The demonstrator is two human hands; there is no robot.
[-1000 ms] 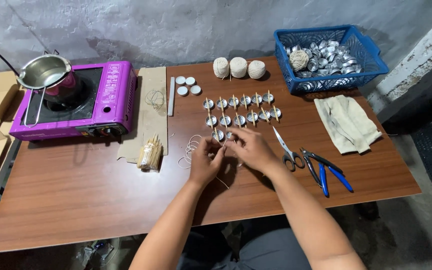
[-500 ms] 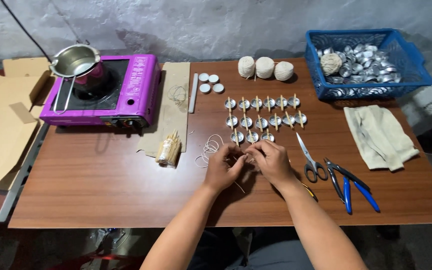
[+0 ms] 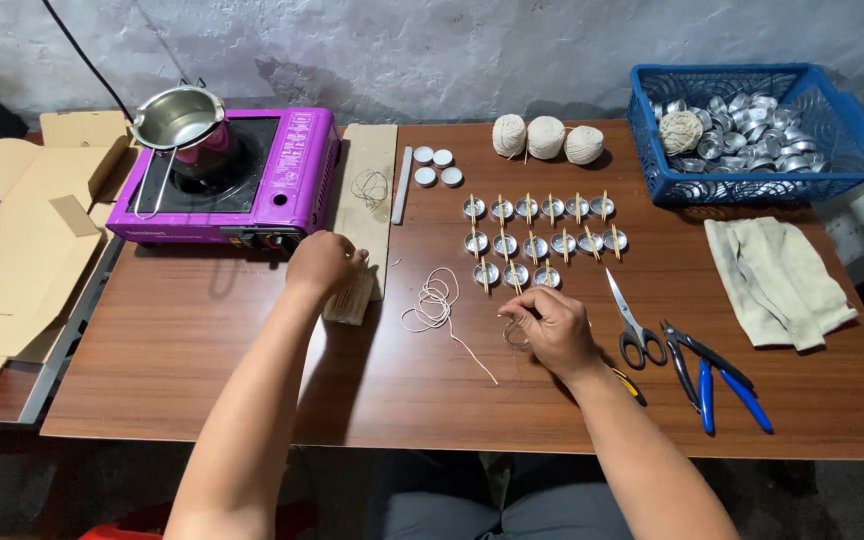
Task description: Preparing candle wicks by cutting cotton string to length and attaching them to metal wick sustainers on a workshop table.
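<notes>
left hand (image 3: 324, 262) sat curled over the bundle of wooden sticks (image 3: 352, 297) w/ grip closed on it, beside the cardboard strip (image 3: 367, 185), while right hand (image 3: 550, 325) pinched a small metal cup (image 3: 517, 331) on the table (image 3: 202, 360), just below the rows of cups (image 3: 537, 240) & near the loose string (image 3: 434, 300).

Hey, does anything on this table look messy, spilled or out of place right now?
Nothing spilled or damaged. The only untidy bit is the loose white string, lying in a tangled coil between the left hand and right hand. The metal cups sit in neat rows.
</notes>
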